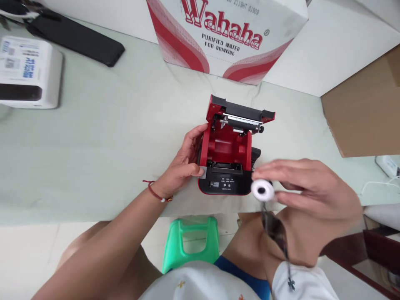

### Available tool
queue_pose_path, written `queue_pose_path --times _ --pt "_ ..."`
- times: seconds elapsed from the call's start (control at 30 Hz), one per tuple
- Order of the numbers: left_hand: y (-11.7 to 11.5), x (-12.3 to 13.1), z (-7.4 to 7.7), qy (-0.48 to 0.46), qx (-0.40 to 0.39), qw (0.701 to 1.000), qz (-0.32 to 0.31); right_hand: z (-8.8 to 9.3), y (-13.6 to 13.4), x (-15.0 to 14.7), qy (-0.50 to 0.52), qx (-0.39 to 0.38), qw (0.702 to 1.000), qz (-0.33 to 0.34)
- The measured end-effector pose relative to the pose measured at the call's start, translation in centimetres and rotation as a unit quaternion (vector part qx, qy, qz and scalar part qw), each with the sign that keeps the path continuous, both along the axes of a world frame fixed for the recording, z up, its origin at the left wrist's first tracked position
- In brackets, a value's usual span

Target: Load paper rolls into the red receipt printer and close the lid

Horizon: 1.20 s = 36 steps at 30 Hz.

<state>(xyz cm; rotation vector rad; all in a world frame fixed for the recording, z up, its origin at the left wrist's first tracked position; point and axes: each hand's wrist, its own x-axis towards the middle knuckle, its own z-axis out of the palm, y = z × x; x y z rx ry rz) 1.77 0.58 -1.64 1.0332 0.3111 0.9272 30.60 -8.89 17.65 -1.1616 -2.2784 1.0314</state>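
Left of centre, left hand bracing boxy red-and-black plastic printer at frame centre, fingers curling round left side, thumb resting at grey corner button. Hinged lid standing open beyond hollow red bay. Right of centre, right hand pinching small white dark-cored roll, hovering lower right of bay, round end facing camera.

The left fingers spread from a slanting forearm; the right fingers pinch.
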Motion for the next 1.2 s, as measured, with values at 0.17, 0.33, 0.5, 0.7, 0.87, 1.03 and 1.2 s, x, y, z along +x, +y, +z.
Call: queue_pose_path --times 0.17,0.33,0.5,0.7,0.87,1.03,1.2 --pt "-0.2 -0.4 -0.3 0.03 -0.004 1.0 0.006 -2.1 2.3 -6.1 -0.153 0.034 0.97 -0.184" --pt "-0.3 -0.3 -0.1 0.036 -0.016 0.999 0.004 -3.3 4.1 -9.6 -0.351 -0.026 0.911 -0.215" --pt "-0.4 -0.2 0.0 0.039 -0.027 0.999 -0.004 -3.7 5.2 -10.8 -0.414 -0.036 0.886 -0.208" --pt "-0.4 -0.3 0.0 0.045 -0.025 0.999 -0.01 -3.0 4.5 -8.8 -0.301 -0.028 0.943 -0.139" --pt "-0.4 0.0 -0.1 0.025 -0.008 1.0 0.004 -0.6 1.9 -6.9 -0.161 -0.001 0.987 -0.014" --pt "0.9 0.2 -0.6 -0.004 0.028 1.0 0.011 0.5 0.8 -6.0 -0.145 -0.04 0.988 0.029" --pt "3.0 0.2 -0.2 0.048 0.044 0.995 0.074 0.7 0.7 -5.3 -0.117 -0.071 0.988 0.073"
